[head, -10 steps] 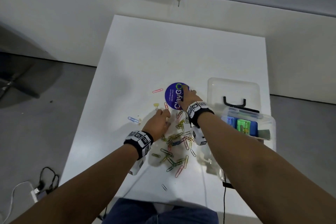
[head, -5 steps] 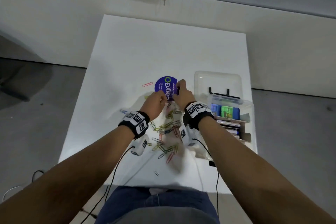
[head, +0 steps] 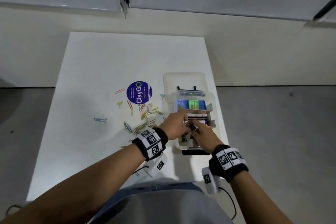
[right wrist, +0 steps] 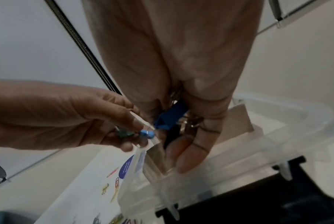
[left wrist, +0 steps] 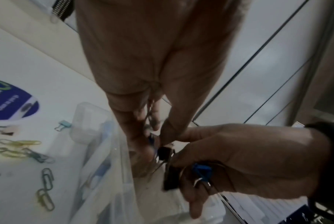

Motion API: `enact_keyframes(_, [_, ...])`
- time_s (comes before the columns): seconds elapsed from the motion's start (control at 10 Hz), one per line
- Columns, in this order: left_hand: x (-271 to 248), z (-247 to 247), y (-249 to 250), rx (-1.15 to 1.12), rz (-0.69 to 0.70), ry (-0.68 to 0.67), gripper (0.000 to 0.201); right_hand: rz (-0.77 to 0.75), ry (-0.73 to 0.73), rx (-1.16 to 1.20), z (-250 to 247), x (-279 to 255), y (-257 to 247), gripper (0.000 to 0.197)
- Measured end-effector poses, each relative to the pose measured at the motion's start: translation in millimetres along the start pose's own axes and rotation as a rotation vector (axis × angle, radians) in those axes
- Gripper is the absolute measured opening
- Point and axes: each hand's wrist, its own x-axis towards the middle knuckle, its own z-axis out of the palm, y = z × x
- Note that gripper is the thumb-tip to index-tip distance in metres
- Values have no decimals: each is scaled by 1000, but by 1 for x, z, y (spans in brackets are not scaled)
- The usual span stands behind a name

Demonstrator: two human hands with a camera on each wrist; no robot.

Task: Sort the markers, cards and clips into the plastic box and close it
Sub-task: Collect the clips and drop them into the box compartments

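Head view, white table [head: 112, 56] against a pale wall, grey floor either side, my left hand [head: 175, 126] and right hand [head: 203, 135] meeting over the open plastic box [head: 214, 107], paper clips [head: 145, 114] scattered left of my hands beside a round blue card [head: 139, 92], left wrist view, my left fingers pinching small clips [left wrist: 152, 141], right wrist view, my right hand curled round blue and black binder clips [right wrist: 172, 116]

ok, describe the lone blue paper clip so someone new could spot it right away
Start at the white table and find the round blue sticker. Go left and toward the person, past the main scatter of clips. The blue paper clip lies there by itself, well apart from the pile.
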Motion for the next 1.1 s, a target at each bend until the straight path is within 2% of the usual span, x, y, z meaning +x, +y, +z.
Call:
enact_keyframes(0.1, [2, 7, 6, 111, -20, -119, 49, 12, -50, -92, -2, 5, -1, 34])
enact_keyframes(0.2, [1, -1, 7, 148, -31, -169, 46, 3, -118, -180, -9, 7, -10, 42])
enact_keyframes(0.3, [6, -21, 1, 110, -80, -213, 35, -4, -115, -242, -17, 9, -16, 35])
enact_keyframes(0.4, [18, -39, -20, 6, -146, -167, 24, -21, -63, -273, -23, 16, -34, 31])
enact_keyframes(0.5, [38, -54, -56, 80, -216, 35, 15, -45, -8, -269, -18, 34, -62, 31])
enact_keyframes(0.6, [54, -64, -89, 240, -308, 168, 26, -70, 34, -247, 4, 66, -95, 34])
enact_keyframes(0.7, [70, -60, -110, 331, -343, 193, 41, -37, 17, -261, 33, 105, -121, 35])
enact_keyframes(0.8, [81, -51, -119, 256, -398, 231, 41, 66, -8, -292, 54, 138, -135, 40])
enact_keyframes(0.9, [84, -44, -137, 286, -323, 287, 44, 157, -39, -381, 65, 163, -132, 49])
enact_keyframes(1.0, [84, -39, -159, 290, -188, 314, 25, 178, 10, -417, 71, 180, -118, 54])
enact_keyframes(1.1, [82, -45, -172, 262, -196, 271, 24, 132, -16, -577, 85, 203, -108, 56])
